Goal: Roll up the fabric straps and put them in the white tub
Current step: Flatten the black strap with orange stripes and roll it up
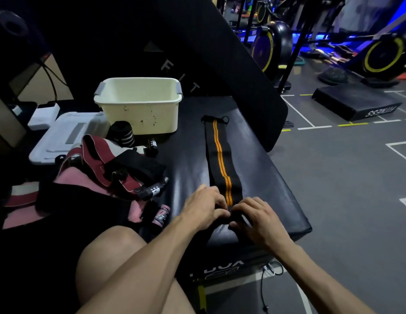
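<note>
My left hand (203,206) and right hand (257,217) pinch the orange-striped black strap (220,155) at the surface's near edge; I'd roll tightly, edges aligned, toward the white tub (138,105).

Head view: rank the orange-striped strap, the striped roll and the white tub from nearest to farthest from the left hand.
From the left hand:
1. Orange-striped strap, under its fingers, stretching away along the black pad.
2. Striped roll, farther back on the left, beside the tub.
3. White tub, farthest, at the pad's back-left.
</note>
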`<action>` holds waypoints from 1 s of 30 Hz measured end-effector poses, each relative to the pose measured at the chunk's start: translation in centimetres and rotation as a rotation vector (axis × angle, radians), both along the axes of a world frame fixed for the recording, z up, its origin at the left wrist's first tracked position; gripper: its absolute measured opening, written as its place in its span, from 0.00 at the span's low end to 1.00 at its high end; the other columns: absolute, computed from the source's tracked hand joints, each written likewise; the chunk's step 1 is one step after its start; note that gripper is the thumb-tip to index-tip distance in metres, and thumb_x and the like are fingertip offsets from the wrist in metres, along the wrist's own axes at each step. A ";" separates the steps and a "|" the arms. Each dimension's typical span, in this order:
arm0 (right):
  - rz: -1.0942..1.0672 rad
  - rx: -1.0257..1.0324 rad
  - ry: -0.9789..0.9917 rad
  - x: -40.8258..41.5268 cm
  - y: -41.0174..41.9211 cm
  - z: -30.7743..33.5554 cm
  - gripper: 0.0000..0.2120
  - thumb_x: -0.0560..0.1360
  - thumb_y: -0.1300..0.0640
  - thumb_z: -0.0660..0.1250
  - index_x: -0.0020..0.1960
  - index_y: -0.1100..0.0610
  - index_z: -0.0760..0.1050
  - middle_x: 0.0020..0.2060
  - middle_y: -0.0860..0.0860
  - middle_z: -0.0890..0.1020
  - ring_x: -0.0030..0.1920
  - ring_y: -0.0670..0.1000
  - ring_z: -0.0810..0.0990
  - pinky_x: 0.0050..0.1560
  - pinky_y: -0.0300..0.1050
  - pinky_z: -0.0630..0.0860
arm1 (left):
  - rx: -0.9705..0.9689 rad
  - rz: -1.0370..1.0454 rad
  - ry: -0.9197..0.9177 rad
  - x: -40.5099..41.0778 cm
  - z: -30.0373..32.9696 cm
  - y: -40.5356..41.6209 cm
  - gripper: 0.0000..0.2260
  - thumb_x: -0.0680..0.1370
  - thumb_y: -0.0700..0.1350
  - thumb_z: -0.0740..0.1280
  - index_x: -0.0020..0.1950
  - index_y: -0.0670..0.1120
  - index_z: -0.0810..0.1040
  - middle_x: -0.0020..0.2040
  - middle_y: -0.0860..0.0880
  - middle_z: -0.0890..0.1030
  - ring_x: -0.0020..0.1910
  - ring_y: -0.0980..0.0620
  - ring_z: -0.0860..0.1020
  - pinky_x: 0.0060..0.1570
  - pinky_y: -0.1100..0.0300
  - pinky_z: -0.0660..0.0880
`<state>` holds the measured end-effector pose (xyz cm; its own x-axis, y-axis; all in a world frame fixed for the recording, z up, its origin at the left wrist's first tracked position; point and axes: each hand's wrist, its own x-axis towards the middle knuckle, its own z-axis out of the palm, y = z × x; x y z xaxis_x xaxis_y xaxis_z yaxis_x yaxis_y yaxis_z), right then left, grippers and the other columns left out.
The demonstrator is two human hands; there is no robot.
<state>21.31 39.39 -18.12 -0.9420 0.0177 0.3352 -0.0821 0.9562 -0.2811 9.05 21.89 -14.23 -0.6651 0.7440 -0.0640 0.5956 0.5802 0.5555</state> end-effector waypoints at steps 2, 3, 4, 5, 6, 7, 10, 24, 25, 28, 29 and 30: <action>-0.029 -0.006 0.016 -0.2 -0.2 -0.3 0.14 0.74 0.39 0.66 0.50 0.48 0.80 0.45 0.43 0.79 0.45 0.49 0.76 0.42 0.46 0.74 | 0.017 0.017 -0.029 -0.2 -0.2 0.1 0.06 0.76 0.57 0.74 0.47 0.57 0.85 0.51 0.57 0.77 0.56 0.57 0.69 0.51 0.56 0.72; -0.032 -0.013 0.014 -0.4 -0.4 -0.3 0.14 0.75 0.40 0.66 0.49 0.49 0.81 0.44 0.43 0.79 0.44 0.50 0.76 0.41 0.46 0.74 | 0.021 0.036 -0.056 -0.2 -0.3 0.1 0.06 0.76 0.57 0.74 0.46 0.57 0.85 0.51 0.57 0.77 0.56 0.56 0.70 0.53 0.54 0.73; -0.031 -0.015 0.005 -0.7 -0.4 0.0 0.14 0.76 0.40 0.65 0.48 0.49 0.81 0.43 0.43 0.79 0.44 0.50 0.76 0.41 0.47 0.74 | 0.029 0.059 -0.083 -0.3 -0.3 0.2 0.06 0.76 0.57 0.74 0.46 0.56 0.86 0.50 0.56 0.78 0.55 0.55 0.72 0.54 0.54 0.74; -0.025 -0.015 -0.015 -0.9 -0.3 0.4 0.14 0.76 0.40 0.64 0.48 0.49 0.81 0.43 0.43 0.80 0.44 0.50 0.76 0.41 0.47 0.74 | 0.039 0.080 -0.108 -0.3 -0.4 0.2 0.06 0.76 0.57 0.74 0.45 0.56 0.86 0.47 0.57 0.79 0.54 0.55 0.75 0.53 0.54 0.76; -0.012 -0.019 -0.056 -1.2 -0.1 1.0 0.15 0.76 0.39 0.63 0.47 0.49 0.81 0.42 0.43 0.79 0.44 0.50 0.75 0.41 0.47 0.74 | 0.045 0.094 -0.134 -0.4 -0.5 0.3 0.07 0.76 0.57 0.74 0.44 0.56 0.87 0.44 0.57 0.81 0.51 0.56 0.78 0.52 0.54 0.77; 0.010 -0.021 -0.110 -1.4 0.2 1.6 0.15 0.76 0.38 0.64 0.48 0.48 0.81 0.42 0.42 0.79 0.44 0.50 0.75 0.42 0.47 0.73 | 0.044 0.097 -0.161 -0.4 -0.5 0.3 0.07 0.75 0.57 0.74 0.43 0.56 0.87 0.41 0.57 0.83 0.47 0.58 0.80 0.50 0.55 0.79; 0.057 -0.010 -0.251 -1.9 0.9 2.8 0.14 0.76 0.37 0.65 0.50 0.46 0.82 0.43 0.42 0.79 0.46 0.49 0.73 0.44 0.49 0.73 | 0.019 0.091 -0.212 -0.4 -0.5 0.3 0.08 0.75 0.57 0.74 0.41 0.55 0.87 0.37 0.57 0.85 0.41 0.60 0.83 0.48 0.55 0.81; -0.015 -0.269 -0.494 -3.5 1.4 4.5 0.08 0.77 0.46 0.72 0.49 0.50 0.84 0.34 0.40 0.78 0.36 0.37 0.76 0.37 0.31 0.70 | 0.027 0.159 -0.171 0.3 0.7 0.4 0.07 0.75 0.57 0.72 0.47 0.57 0.87 0.45 0.57 0.86 0.50 0.57 0.82 0.52 0.57 0.79; -0.028 -0.275 -0.456 -3.3 1.4 4.2 0.08 0.77 0.46 0.72 0.49 0.49 0.83 0.35 0.40 0.79 0.37 0.36 0.76 0.39 0.32 0.71 | 0.022 0.177 -0.164 0.3 0.7 0.6 0.07 0.74 0.57 0.72 0.47 0.57 0.87 0.44 0.57 0.86 0.49 0.57 0.82 0.50 0.58 0.79; -0.058 -0.257 -0.280 -2.2 1.0 2.7 0.12 0.74 0.39 0.69 0.52 0.45 0.77 0.38 0.40 0.79 0.40 0.40 0.76 0.43 0.44 0.74 | 0.012 0.227 -0.178 0.4 0.8 1.0 0.06 0.71 0.57 0.72 0.43 0.57 0.87 0.40 0.57 0.85 0.45 0.57 0.82 0.42 0.61 0.76; -0.065 -0.213 -0.218 -1.7 0.8 2.1 0.14 0.73 0.36 0.67 0.51 0.44 0.74 0.39 0.40 0.78 0.41 0.41 0.74 0.44 0.45 0.74 | 0.005 0.235 -0.183 0.4 0.9 1.1 0.06 0.71 0.56 0.72 0.43 0.57 0.86 0.39 0.57 0.85 0.44 0.57 0.82 0.40 0.61 0.74; -0.070 -0.165 -0.151 -1.3 0.5 1.5 0.14 0.74 0.35 0.65 0.51 0.44 0.74 0.40 0.40 0.78 0.42 0.42 0.74 0.45 0.47 0.73 | 0.000 0.238 -0.188 0.4 0.9 1.1 0.06 0.70 0.56 0.72 0.42 0.57 0.86 0.38 0.57 0.85 0.44 0.57 0.82 0.39 0.62 0.73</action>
<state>19.97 39.89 -16.63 -0.9759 0.1274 0.1773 0.0377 0.8982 -0.4379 9.43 23.04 -13.29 -0.7970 0.5690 -0.2024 0.3303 0.6912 0.6428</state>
